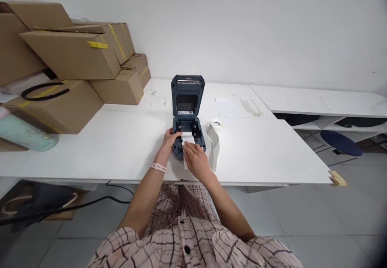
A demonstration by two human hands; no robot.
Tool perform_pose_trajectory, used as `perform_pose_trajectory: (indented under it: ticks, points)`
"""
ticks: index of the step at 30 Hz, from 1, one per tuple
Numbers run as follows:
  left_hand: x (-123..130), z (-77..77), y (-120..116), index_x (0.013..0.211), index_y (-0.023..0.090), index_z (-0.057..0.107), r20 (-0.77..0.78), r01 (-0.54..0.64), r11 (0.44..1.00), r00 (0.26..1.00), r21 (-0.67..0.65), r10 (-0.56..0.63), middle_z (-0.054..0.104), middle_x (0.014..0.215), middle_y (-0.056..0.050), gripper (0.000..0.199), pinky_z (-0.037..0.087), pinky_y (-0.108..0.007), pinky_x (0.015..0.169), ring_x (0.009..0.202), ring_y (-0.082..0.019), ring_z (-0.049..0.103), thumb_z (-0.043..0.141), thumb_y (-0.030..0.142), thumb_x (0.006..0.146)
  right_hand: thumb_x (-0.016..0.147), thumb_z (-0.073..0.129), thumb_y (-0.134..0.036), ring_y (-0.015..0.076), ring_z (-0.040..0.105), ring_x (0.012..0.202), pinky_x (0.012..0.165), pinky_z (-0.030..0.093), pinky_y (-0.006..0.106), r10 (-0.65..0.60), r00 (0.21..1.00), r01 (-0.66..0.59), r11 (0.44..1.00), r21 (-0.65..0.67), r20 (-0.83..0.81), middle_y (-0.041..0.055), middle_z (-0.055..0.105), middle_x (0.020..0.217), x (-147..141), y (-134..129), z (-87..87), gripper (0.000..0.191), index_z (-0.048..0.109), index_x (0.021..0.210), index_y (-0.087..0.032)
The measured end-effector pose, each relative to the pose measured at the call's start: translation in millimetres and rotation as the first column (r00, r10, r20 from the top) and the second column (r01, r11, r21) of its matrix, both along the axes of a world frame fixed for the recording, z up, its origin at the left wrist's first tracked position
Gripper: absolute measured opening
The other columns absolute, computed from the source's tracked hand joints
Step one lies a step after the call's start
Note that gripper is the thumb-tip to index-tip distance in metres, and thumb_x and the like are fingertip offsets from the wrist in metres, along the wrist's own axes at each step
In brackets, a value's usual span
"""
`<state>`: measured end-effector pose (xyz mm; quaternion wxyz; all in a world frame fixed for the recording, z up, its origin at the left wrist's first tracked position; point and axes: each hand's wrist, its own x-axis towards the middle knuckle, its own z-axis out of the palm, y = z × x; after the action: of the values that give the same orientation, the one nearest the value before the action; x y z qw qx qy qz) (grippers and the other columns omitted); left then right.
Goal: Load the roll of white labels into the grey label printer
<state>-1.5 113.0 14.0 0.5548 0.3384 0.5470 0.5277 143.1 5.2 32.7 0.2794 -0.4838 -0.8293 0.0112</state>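
A dark grey label printer (176, 149) stands on the white table with its lid (188, 92) raised. White label paper (188, 137) lies inside it and runs out over the front edge. My left hand (169, 140) grips the printer's left side, its thumb over the inner edge beside the paper. My right hand (197, 159) is at the printer's front, fingers over the paper strip; its thumb is partly hidden. Just right of the printer, a small roll (217, 125) with a loose curling strip of backing paper (214, 149) rests on the table.
Cardboard boxes (75, 56) are stacked at the left, with a black headband (45, 92) on one. A mint-green bottle (27, 132) lies by them. A flat white sheet (231, 107) is at the back right. The table's right corner has a tan guard (338, 178); a blue stool (341, 143) stands beyond.
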Motion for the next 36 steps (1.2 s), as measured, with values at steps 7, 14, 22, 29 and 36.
perform_pose_trajectory:
  ticks: [7,14,22,29,36]
  points:
    - [-0.3,-2.0,0.6,0.103,0.016,0.063,0.012,-0.004,1.0,1.0,-0.005,0.004,0.07,0.089,-0.005,0.052,0.05,-0.03,0.064,0.063,-0.013,0.062,0.078,0.022,0.054,0.101,0.042,-0.02,0.0273,0.057,0.117,0.102,0.047,0.044,-0.008,0.999,0.006,0.998,-0.055,-0.042,0.011,0.061,0.139,-0.5,-1.3,0.6,0.034,0.063,0.129,-0.017]
    - [-0.1,1.3,-0.6,0.103,0.016,0.063,-0.022,-0.007,0.999,1.0,-0.032,0.006,0.068,0.082,-0.003,0.051,0.048,-0.028,0.058,0.061,-0.013,0.06,0.079,0.023,0.055,0.101,0.04,-0.022,0.0292,0.055,0.118,0.099,0.046,0.047,-0.022,0.998,0.019,0.998,-0.056,-0.051,0.0109,0.059,0.141,-2.4,-2.8,3.0,0.034,0.063,0.126,-0.019]
    - [0.6,0.8,-1.1,0.1,0.014,0.064,-0.017,-0.027,0.999,1.0,-0.024,0.026,0.067,0.079,-0.002,0.049,0.046,-0.027,0.06,0.061,-0.012,0.059,0.079,0.024,0.054,0.102,0.041,-0.029,0.0315,0.047,0.133,0.103,0.035,0.048,-0.089,0.996,0.089,0.995,-0.053,0.01,0.0124,0.055,0.146,-7.4,-12.1,5.0,0.033,0.058,0.129,-0.019]
    - [0.1,6.5,-3.7,0.106,0.014,0.063,-0.026,-0.028,0.999,0.999,-0.04,0.027,0.069,0.088,-0.004,0.053,0.049,-0.027,0.062,0.065,-0.012,0.061,0.081,0.026,0.058,0.102,0.044,-0.033,0.0339,0.045,0.136,0.102,0.037,0.049,-0.075,0.996,0.079,0.993,-0.091,0.043,0.0162,0.05,0.15,-8.0,-14.4,3.8,0.038,0.056,0.133,-0.016]
    - [8.3,0.5,-79.8,0.132,0.024,0.054,-0.103,0.002,1.0,0.995,-0.008,-0.003,0.065,0.126,-0.011,0.074,0.052,-0.033,0.089,0.111,-0.024,0.064,0.083,0.04,0.066,0.102,0.041,-0.047,0.0266,0.05,0.135,0.108,0.041,0.048,0.068,0.982,-0.093,0.986,-0.137,-0.174,0.0106,0.056,0.145,35.8,21.1,48.0,0.043,0.054,0.137,-0.026]
